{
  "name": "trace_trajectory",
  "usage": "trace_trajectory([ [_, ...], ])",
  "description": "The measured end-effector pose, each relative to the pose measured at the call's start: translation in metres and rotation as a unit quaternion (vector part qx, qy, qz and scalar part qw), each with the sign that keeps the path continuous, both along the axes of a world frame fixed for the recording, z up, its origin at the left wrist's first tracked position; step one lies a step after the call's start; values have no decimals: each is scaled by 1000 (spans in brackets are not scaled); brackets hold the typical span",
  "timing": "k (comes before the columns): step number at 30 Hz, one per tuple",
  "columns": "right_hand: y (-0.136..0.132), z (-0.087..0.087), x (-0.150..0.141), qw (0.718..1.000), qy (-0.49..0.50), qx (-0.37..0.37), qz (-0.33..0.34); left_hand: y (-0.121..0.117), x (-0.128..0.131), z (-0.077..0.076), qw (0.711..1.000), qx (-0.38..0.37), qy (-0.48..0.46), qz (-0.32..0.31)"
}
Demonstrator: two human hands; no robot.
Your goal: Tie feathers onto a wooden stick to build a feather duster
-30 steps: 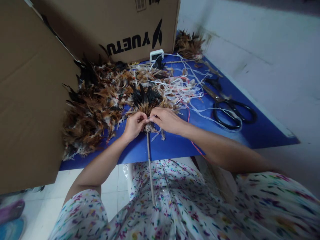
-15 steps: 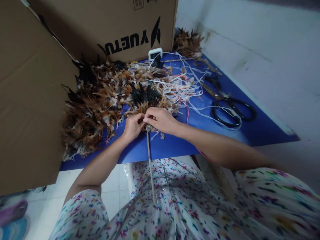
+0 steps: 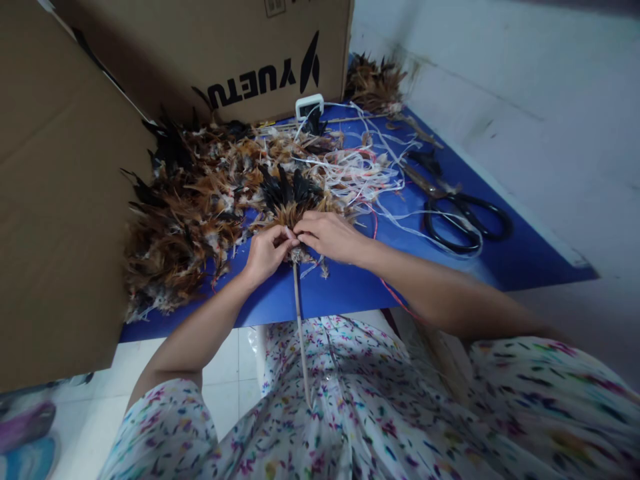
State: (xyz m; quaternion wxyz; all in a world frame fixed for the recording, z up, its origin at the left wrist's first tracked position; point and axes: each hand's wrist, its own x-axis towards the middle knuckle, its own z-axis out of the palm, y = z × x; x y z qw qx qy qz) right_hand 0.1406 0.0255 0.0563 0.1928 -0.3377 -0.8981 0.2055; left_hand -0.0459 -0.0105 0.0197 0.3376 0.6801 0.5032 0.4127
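Observation:
A feather duster (image 3: pixel 290 190) with black and brown feathers lies at the table's front, its thin stick (image 3: pixel 300 320) reaching over the edge to the flowered clothing. My left hand (image 3: pixel 267 253) is closed in a pinch at the feathers' base, where they meet the stick. My right hand (image 3: pixel 330 237) meets it from the other side, fingers bent and pressed together over the same spot. Whatever small thing lies between the right fingertips is hidden. Just below the hands, a pale bound collar (image 3: pixel 296 256) shows around the stick.
Loose brown feathers (image 3: pixel 185 227) pile up on the blue table (image 3: pixel 340 293) at left. White plastic strings (image 3: pixel 357 175) tangle behind my right hand, beside black-handled scissors (image 3: pixel 453 213). Cardboard boxes (image 3: pixel 165 53) stand at left and back. A feather bundle (image 3: pixel 375 85) sits by the wall.
My right hand has shifted slightly right, and its fingertips have drawn back off my left fingertips. The left hand and the feather duster stay almost in place.

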Motion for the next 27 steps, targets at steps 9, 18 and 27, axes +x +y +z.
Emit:
trace_trajectory([
  [9, -2, 2, -3, 999, 21, -34, -23, -1, -1, -1, 1000, -2, 2, 22],
  [18, -2, 2, -1, 998, 26, -53, 25, 3, -2, 0, 988, -88, -127, 31],
  [27, 1, -2, -1, 996, 52, -70, 26, -1, 3, 10, 975, -126, -178, 33],
])
